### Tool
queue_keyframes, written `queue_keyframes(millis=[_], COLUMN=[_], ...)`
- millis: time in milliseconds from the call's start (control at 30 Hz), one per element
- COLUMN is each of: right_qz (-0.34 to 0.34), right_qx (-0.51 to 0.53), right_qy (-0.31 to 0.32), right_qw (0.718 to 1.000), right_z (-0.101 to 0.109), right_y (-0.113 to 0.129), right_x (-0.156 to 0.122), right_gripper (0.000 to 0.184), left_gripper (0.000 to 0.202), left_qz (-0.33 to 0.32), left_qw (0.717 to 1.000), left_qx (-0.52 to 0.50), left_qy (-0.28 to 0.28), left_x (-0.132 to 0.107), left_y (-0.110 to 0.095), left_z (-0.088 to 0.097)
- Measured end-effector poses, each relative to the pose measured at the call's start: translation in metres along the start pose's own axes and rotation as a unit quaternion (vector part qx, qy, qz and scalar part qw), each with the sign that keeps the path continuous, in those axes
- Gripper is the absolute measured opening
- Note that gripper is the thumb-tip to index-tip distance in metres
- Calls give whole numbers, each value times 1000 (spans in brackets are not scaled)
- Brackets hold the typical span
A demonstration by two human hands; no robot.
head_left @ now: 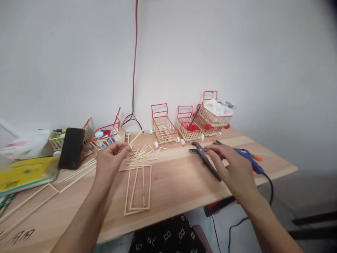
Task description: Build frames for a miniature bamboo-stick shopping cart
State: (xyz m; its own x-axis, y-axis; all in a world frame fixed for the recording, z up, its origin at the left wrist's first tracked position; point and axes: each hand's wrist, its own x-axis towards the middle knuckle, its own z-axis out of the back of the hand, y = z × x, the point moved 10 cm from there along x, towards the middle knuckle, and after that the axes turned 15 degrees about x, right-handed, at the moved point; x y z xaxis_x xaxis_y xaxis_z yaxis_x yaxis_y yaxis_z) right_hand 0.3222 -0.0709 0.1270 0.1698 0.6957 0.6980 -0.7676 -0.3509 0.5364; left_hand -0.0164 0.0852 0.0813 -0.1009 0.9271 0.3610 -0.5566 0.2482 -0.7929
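Observation:
My left hand point(113, 154) pinches a thin wooden stick point(137, 136) that points up and to the right. Below it on the tabletop lies a loose pile of short cut sticks point(142, 154). Two thin rectangular stick frames point(150, 186) overlap nearer to me. Over on the right, my right hand point(231, 165) has its fingers apart, with the fingertips at the head of the dark-handled pliers point(206, 161); whether they touch cannot be made out. Just behind that hand is a blue glue gun point(244, 153), partly covered by it.
Small red-trimmed stick carts point(164, 130) line the wall, several with white wheels and some holding items. At left are a black phone point(71, 147), a yellow packet point(28, 172) and long sticks point(79, 172). A cord point(271, 186) hangs off the table's right edge.

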Motion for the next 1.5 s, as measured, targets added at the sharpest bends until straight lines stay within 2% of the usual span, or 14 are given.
queue_keyframes(millis=[67, 200, 267, 333, 433, 500, 767, 900, 1000, 1200, 1267, 1367, 1500], right_qz=[-29, -84, -95, -103, -120, -127, -136, -119, -110, -100, -86, -70, -95], right_qx=[-66, -206, -240, -250, -256, -266, -234, -265, -284, -255, -233, -185, -103], right_qy=[62, 143, 203, 268, 336, 357, 400, 411, 389, 404, 401, 373, 277], right_qw=[995, 965, 945, 925, 899, 886, 876, 864, 869, 872, 882, 906, 950], right_z=[-2, -12, -27, -44, -63, -70, -71, -72, -73, -76, -75, -70, -50], right_y=[-34, -88, -99, -102, -104, -106, -117, -96, -76, -64, -64, -66, -68], right_x=[-14, -23, -19, -14, -9, -7, -2, -8, -15, -32, -33, -33, -26], right_gripper=[33, 66, 76, 78, 67, 59, 57, 53, 49, 61, 58, 41, 25], left_gripper=[24, 26, 26, 26, 25, 25, 26, 28, 29, 29, 29, 29, 26], left_qz=[6, 6, 2, -4, -8, -7, -11, -17, -17, -16, -15, -15, -23], left_qw=[1000, 1000, 1000, 1000, 999, 999, 998, 997, 998, 999, 999, 999, 999], left_qx=[-9, -13, -2, 17, 45, 53, 65, 71, 63, 42, 39, 40, 22], left_qy=[-1, 0, 0, -4, -11, -13, -3, -13, -22, -16, -12, -9, -13], left_x=[-1, 0, 2, 3, 3, 2, -1, -1, -1, 2, 2, 0, -5], left_y=[-2, 1, 4, 6, 6, 4, 0, -3, -4, 0, -1, -5, -14], left_z=[1, -2, -2, -2, 0, 1, 1, 3, 4, 0, 0, 0, -1])
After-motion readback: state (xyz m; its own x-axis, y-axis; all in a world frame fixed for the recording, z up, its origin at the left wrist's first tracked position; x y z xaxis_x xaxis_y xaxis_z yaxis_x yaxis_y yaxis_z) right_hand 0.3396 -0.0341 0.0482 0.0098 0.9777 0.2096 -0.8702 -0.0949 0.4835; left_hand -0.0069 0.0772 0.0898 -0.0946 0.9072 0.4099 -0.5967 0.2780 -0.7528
